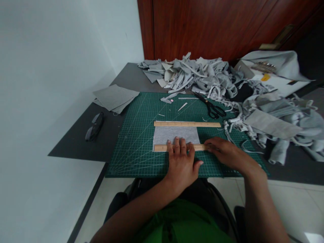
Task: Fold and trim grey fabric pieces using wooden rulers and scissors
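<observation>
A light grey piece of fabric (177,135) lies flat on the green cutting mat (136,135). One wooden ruler (187,124) runs along its far edge and sticks out past its right side. Along the near edge lies a second wooden ruler (161,147). My left hand (181,162) rests on this near ruler, its fingers spread and pressing down, with the thumb out to the right. At the ruler's right end, my right hand (222,151) pinches the tip between bent fingers; part of that end is hidden.
Black scissors (211,107) lie on the mat's far right, near thin fabric scraps (182,106). Grey scraps (197,74) heap along the back and right (275,125). A white box (273,77) stands back right. Left are stacked grey sheets (115,96) and glasses (95,126).
</observation>
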A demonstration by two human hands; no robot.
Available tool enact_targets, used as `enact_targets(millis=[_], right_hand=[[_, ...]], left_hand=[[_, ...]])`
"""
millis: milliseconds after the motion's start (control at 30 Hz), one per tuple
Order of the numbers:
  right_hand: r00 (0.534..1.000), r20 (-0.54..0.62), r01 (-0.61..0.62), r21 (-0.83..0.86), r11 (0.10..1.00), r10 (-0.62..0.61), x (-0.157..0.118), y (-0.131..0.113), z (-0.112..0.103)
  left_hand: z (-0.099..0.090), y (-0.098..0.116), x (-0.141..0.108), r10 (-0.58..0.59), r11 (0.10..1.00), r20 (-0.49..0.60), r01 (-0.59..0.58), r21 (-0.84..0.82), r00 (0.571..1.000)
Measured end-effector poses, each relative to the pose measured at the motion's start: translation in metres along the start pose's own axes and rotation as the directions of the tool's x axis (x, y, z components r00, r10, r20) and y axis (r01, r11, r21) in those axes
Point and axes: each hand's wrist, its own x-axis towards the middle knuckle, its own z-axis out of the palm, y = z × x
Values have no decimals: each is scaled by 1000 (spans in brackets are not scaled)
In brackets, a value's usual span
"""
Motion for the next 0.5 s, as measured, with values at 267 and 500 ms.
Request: enact_targets(millis=[267, 500], right_hand=[[997, -31, 74, -48, 996, -76, 1, -26, -1], [997, -34, 69, -158, 985, -75, 6, -42, 4]], left_hand=[[1, -1, 0, 5, 1000, -8, -5, -5, 1000], [1, 0, 0, 3, 1000, -15, -3, -5, 1000]])
